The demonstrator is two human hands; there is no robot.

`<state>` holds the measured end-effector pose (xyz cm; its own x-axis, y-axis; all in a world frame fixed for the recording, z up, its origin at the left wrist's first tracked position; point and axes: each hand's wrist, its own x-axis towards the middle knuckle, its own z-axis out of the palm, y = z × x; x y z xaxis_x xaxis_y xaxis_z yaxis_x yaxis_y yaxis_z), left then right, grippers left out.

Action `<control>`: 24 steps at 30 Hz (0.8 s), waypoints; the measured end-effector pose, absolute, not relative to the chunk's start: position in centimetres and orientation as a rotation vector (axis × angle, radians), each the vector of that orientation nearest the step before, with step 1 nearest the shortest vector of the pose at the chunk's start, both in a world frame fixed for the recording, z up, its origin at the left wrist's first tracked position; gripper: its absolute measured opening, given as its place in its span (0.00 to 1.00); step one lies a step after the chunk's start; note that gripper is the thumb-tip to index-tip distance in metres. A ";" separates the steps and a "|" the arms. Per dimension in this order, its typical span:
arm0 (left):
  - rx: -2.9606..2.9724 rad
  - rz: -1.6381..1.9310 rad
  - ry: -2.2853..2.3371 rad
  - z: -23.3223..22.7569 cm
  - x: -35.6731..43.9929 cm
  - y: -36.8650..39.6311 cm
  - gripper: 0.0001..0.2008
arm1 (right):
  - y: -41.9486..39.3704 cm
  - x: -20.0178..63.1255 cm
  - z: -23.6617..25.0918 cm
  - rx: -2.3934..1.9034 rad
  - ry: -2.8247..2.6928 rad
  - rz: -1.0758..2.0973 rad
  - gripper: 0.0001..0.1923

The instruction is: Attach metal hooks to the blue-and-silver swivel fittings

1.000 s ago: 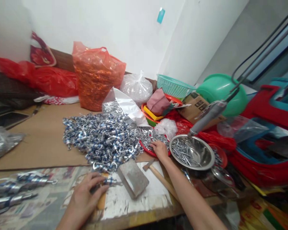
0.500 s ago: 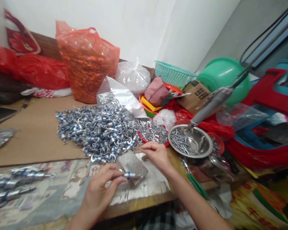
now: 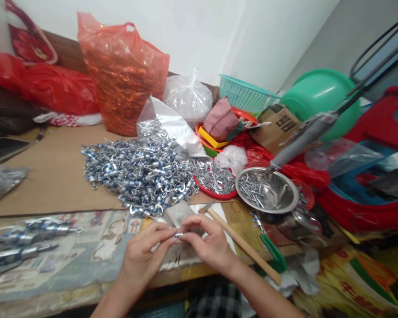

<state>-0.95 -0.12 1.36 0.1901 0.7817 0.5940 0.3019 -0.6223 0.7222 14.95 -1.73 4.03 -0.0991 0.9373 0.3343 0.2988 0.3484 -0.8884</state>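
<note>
My left hand and my right hand meet in front of me, thumbs and fingers pinching a small metal anchor fitting between them. Most of the fitting is covered by fingertips. Just behind the hands sits a grey metal block, partly hidden by my right hand. A hammer with a wooden handle lies slanting on the table, right of my right hand. Beyond the block is a large heap of silver hook anchor bolts with blue bands.
A red tray of small metal pieces and a steel bowl of pins stand right of the heap. Larger anchor bolts lie at left. A grey tool arm slants over the bowl. A green-handled tool rests near the table edge.
My right hand has moved left and down from beside the block to join my left hand at the fitting. The hammer handle, hidden before by my right arm, now shows.
</note>
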 end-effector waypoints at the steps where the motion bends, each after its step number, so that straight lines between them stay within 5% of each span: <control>1: 2.003 1.407 1.002 1.5 -0.9 -0.2 0.06 | -1.9 15.0 4.0 -1.120 -1.632 0.795 0.09; 12: 1.646 1.100 1.136 2.8 -0.9 -0.5 0.05 | -3.0 17.0 3.6 -0.754 -2.198 0.003 0.14; 24: 2.283 1.249 1.035 2.5 -1.6 -1.5 0.08 | -3.3 15.3 4.4 -0.937 -1.757 0.352 0.07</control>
